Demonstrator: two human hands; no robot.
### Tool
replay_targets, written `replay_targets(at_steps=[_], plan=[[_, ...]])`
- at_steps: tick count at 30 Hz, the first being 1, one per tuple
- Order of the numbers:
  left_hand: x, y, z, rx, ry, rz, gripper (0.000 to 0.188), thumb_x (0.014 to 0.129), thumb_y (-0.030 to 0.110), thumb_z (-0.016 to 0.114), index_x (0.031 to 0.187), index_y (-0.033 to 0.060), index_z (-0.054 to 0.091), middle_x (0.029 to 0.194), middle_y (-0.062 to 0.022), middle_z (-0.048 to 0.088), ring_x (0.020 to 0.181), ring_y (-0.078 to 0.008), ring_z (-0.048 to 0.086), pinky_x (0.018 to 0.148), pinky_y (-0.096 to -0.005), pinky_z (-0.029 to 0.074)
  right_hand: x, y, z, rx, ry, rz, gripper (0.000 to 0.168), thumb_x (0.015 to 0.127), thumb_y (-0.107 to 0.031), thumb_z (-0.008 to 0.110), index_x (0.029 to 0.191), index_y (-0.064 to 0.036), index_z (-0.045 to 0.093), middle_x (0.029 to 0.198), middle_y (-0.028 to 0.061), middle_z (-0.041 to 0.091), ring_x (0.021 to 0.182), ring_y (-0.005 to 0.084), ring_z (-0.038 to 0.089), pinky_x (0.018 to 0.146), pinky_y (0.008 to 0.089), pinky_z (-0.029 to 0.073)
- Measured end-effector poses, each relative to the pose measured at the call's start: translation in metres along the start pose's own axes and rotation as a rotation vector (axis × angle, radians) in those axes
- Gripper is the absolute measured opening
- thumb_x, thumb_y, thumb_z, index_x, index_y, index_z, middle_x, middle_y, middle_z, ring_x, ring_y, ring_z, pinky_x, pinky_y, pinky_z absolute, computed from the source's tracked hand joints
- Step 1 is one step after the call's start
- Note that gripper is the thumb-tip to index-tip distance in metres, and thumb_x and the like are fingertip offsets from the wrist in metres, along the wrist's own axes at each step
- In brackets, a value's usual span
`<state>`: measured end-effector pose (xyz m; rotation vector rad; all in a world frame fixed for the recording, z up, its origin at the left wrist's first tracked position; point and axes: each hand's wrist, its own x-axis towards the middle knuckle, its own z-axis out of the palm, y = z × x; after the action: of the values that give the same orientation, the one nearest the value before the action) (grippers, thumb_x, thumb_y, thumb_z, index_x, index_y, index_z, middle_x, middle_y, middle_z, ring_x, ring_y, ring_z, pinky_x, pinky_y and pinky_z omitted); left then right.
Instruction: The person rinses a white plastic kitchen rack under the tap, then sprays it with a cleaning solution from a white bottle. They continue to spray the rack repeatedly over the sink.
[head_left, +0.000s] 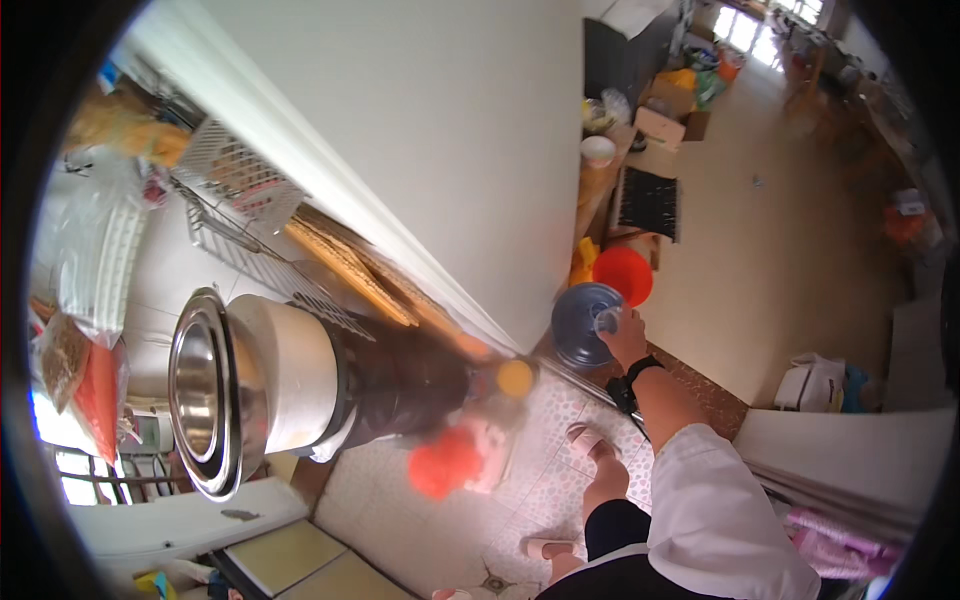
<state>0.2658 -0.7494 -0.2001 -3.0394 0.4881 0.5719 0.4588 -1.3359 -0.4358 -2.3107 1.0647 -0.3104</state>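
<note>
My right hand (626, 337), with a black band at the wrist, is closed around the clear round top of a large blue translucent plastic jug (574, 330). The jug stands on the floor by the doorway, near the end of the white wall. Directly beyond it is a red plastic basin (628, 270), and a yellow thing (585, 259) is partly hidden beside them. My left hand is out of view. Below me are feet in pink slippers (581, 435) on a tiled floor (540, 480).
Stainless steel bowls (202, 390) are stacked on a white cylindrical vessel (289, 367) at the left. Wire racks (247, 247) hang behind. A blurred red object (446, 461) is low on the floor. Cardboard boxes (660, 127) and a white bag (808, 382) are across the threshold.
</note>
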Motion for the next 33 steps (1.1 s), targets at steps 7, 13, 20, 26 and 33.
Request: replay_targets(at_steps=[7, 13, 20, 26, 33], plan=[[0.027, 0.058, -0.043, -0.601, 0.046, -0.442, 0.032, 0.081, 0.012, 0.071, 0.109, 0.0000, 0.062, 0.094, -0.0140, 0.067, 0.087, -0.0265, 0.064, 0.077, -0.0362, 0.051, 0.107, 0.062, 0.105, -0.262, 0.120, -0.357, 0.046, 0.081, -0.028, 0.065, 0.113, 0.002, 0.053, 0.109, 0.0247, 0.058, 0.107, 0.0417, 0.053, 0.097, 0.0486, 0.041], [-0.036, 0.046, -0.053, -0.382, 0.128, -0.686, 0.040, 0.060, 0.024, 0.081, 0.095, 0.0113, 0.067, 0.089, -0.0097, 0.069, 0.088, -0.0302, 0.067, 0.078, -0.0406, 0.053, 0.049, 0.005, 0.080, -0.452, -0.225, -0.265, 0.087, 0.070, -0.024, 0.078, 0.142, 0.000, 0.035, 0.143, 0.0219, 0.042, 0.134, 0.0388, 0.036, 0.114, 0.0483, 0.026], [-0.084, 0.003, -0.037, -0.753, 0.487, -0.920, 0.040, 0.067, 0.025, 0.080, 0.100, 0.0073, 0.068, 0.093, -0.0126, 0.071, 0.090, -0.0292, 0.068, 0.080, -0.0377, 0.053, -0.197, -0.126, 0.081, 0.306, -1.183, -1.023, 0.074, 0.067, -0.024, 0.079, 0.130, -0.001, 0.048, 0.121, 0.0209, 0.056, 0.118, 0.0354, 0.052, 0.101, 0.0434, 0.040], [-0.135, -0.047, -0.046, -0.867, 0.817, -0.849, 0.036, 0.073, 0.026, 0.078, 0.101, 0.0072, 0.067, 0.095, -0.0151, 0.069, 0.091, -0.0296, 0.067, 0.078, -0.0387, 0.052, -0.491, -0.357, -0.034, 0.664, -1.568, -1.670, 0.089, 0.078, -0.038, 0.079, 0.143, 0.002, 0.033, 0.141, 0.0218, 0.041, 0.129, 0.0338, 0.043, 0.106, 0.0418, 0.037], [-0.219, -0.153, 0.001, -0.955, 1.307, -0.540, 0.030, 0.076, 0.014, 0.070, 0.102, 0.0046, 0.060, 0.098, -0.0190, 0.062, 0.090, -0.0392, 0.060, 0.080, -0.0443, 0.050, -0.703, -0.442, -0.075, 0.474, -1.863, -1.463, 0.072, 0.082, -0.026, 0.078, 0.138, 0.000, 0.042, 0.124, 0.0145, 0.058, 0.114, 0.0207, 0.056, 0.097, 0.0344, 0.044]])
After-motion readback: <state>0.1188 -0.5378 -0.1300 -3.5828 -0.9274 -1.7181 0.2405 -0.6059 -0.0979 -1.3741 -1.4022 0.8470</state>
